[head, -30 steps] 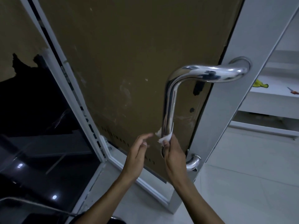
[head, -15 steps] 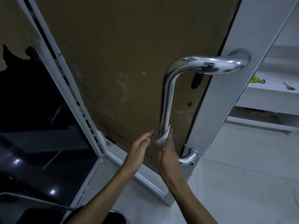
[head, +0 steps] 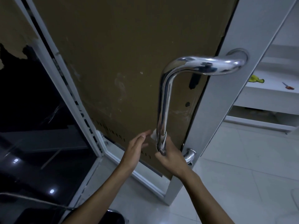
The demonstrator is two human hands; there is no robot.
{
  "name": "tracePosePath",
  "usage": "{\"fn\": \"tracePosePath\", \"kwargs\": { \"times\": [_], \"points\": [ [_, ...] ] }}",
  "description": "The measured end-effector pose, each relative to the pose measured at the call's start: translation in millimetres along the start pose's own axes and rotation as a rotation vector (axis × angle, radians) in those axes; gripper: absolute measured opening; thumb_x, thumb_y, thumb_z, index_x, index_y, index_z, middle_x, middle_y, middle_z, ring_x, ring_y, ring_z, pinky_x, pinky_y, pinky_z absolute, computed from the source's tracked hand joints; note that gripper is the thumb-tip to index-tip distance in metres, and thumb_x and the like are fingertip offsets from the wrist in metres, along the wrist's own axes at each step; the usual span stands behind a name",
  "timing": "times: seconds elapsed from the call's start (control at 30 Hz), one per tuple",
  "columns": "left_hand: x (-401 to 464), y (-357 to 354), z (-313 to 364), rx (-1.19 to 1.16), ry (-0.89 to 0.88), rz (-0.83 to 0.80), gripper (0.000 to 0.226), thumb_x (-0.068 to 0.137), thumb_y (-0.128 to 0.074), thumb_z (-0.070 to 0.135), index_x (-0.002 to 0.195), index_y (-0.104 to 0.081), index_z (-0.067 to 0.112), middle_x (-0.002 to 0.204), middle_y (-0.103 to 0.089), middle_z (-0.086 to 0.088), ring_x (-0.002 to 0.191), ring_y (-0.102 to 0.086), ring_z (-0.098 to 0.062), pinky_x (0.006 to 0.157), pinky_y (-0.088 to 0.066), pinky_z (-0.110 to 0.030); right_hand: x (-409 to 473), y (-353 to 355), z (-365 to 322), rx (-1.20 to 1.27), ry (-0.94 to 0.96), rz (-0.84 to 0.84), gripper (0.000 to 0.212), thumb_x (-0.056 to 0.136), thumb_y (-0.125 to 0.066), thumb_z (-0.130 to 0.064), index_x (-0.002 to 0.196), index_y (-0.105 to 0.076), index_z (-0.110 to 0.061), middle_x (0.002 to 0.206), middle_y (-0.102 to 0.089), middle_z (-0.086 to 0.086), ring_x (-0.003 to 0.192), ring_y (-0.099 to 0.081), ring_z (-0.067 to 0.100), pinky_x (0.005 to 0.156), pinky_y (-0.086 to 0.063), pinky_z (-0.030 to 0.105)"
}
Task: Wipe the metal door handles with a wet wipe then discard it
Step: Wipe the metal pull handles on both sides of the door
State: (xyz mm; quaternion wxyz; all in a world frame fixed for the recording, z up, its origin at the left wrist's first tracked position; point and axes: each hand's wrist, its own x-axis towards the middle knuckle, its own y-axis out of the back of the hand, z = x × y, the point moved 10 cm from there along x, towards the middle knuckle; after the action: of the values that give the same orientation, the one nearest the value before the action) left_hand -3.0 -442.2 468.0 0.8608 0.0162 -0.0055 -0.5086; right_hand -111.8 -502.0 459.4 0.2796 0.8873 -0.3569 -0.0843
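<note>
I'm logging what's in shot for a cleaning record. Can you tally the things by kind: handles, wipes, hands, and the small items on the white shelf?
Metal door handle: 1
Wet wipe: 1
Hands: 2, left hand and right hand
Small items on the white shelf: 2, yellow item and orange-handled item
Total: 6

The door handle [head: 163,101] is polished metal, mirror-bright and smooth, and the wet wipe [head: 153,135] pressed to its lower end at six o'clock looks like thin, soft white tissue. The door panel [head: 129,62] is covered in matt brown cardboard, scuffed and chalky in patches, within a smooth pale metal frame [head: 226,94]. At five o'clock the floor tiles [head: 242,175] are white and glossy.
</note>
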Motion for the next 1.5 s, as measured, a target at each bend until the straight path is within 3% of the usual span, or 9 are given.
{"fn": "tracePosePath", "kwargs": {
  "times": [0.1,0.23,0.47,0.6,0.87,1.0,1.1,1.3,1.5],
  "points": [
    [0,-4,-5,0.002,0.030,-0.014,0.037,0.106,-0.027,0.018,0.121,-0.060,0.025,0.123,-0.062,0.015,0.114,-0.056,0.007,0.091,-0.047,-0.013,-7,-8,16,-0.139,-0.033,-0.037,0.067,0.083,-0.054,-0.033,0.143,-0.024,-0.029,0.121,-0.058,0.000,0.096,-0.061,0.018,0.083,-0.052,0.039],
    [1,-9,-6,-0.009,0.055,-0.014,0.040,0.106,-0.028,0.017,0.106,-0.065,0.033,0.112,-0.067,0.020,0.111,-0.059,0.003,0.091,-0.048,-0.019,-17,-22,28,-0.504,0.103,-0.022,0.084,0.079,-0.059,-0.029,0.151,-0.020,-0.008,0.128,-0.054,0.012,0.111,-0.055,0.024,0.094,-0.043,0.027],
    [-1,-10,-3,-0.015,0.065,-0.018,0.039,0.106,-0.028,0.021,0.103,-0.065,0.035,0.101,-0.070,0.028,0.105,-0.061,0.007,0.088,-0.048,-0.018,-45,-34,41,-0.903,0.119,0.103,0.107,0.059,-0.085,-0.042,0.142,-0.038,0.005,0.145,-0.044,0.025,0.132,-0.048,0.036,0.107,-0.042,0.048],
    [0,-10,-3,-0.010,0.072,-0.030,0.039,0.106,-0.029,0.022,0.104,-0.065,0.036,0.105,-0.069,0.025,0.110,-0.061,0.003,0.089,-0.048,-0.018,-39,-37,38,-0.794,0.094,0.127,0.100,0.074,-0.074,-0.045,0.148,-0.026,0.001,0.153,-0.035,0.020,0.138,-0.041,0.031,0.110,-0.038,0.044],
    [-4,10,11,0.047,-0.009,-0.004,0.035,0.105,-0.031,0.020,0.110,-0.065,0.031,0.116,-0.066,0.016,0.111,-0.060,0.000,0.089,-0.049,-0.017,-8,-10,-11,0.039,0.059,0.218,0.093,0.094,-0.053,-0.032,0.145,0.024,-0.043,0.163,-0.009,-0.008,0.146,-0.021,0.005,0.116,-0.023,0.018],
    [-11,23,32,0.112,-0.143,0.048,0.029,0.101,-0.038,0.028,0.111,-0.066,0.029,0.110,-0.068,0.017,0.109,-0.061,-0.002,0.092,-0.050,-0.021,-4,8,-34,0.220,0.132,0.248,0.075,0.093,-0.036,-0.027,0.152,0.009,-0.036,0.162,-0.001,-0.016,0.145,-0.005,-0.008,0.115,-0.011,0.009],
    [-16,23,47,0.143,-0.202,0.031,0.031,0.097,-0.039,0.031,0.110,-0.067,0.028,0.107,-0.069,0.018,0.106,-0.062,-0.001,0.089,-0.049,-0.016,-12,14,-28,0.352,0.157,0.296,0.059,0.095,-0.029,-0.037,0.150,-0.010,-0.040,0.155,-0.018,-0.027,0.140,-0.019,-0.013,0.109,-0.019,0.004],
    [-18,18,38,0.199,-0.126,-0.023,0.028,0.102,-0.041,0.024,0.102,-0.069,0.026,0.100,-0.070,0.017,0.100,-0.063,0.000,0.086,-0.049,-0.016,-24,29,-7,0.268,0.108,0.595,0.037,0.094,-0.060,-0.013,0.124,-0.051,-0.032,0.121,-0.059,-0.017,0.110,-0.057,-0.004,0.088,-0.045,0.008],
    [-31,-4,33,0.280,-0.196,-0.034,0.034,0.096,-0.038,0.034,0.125,-0.049,0.048,0.130,-0.051,0.031,0.126,-0.044,0.009,0.096,-0.036,-0.005,-13,58,-38,0.180,0.227,0.725,0.020,0.085,-0.069,-0.026,0.095,-0.052,-0.026,0.098,-0.050,-0.013,0.085,-0.054,0.005,0.069,-0.048,0.018]
  ]
}}
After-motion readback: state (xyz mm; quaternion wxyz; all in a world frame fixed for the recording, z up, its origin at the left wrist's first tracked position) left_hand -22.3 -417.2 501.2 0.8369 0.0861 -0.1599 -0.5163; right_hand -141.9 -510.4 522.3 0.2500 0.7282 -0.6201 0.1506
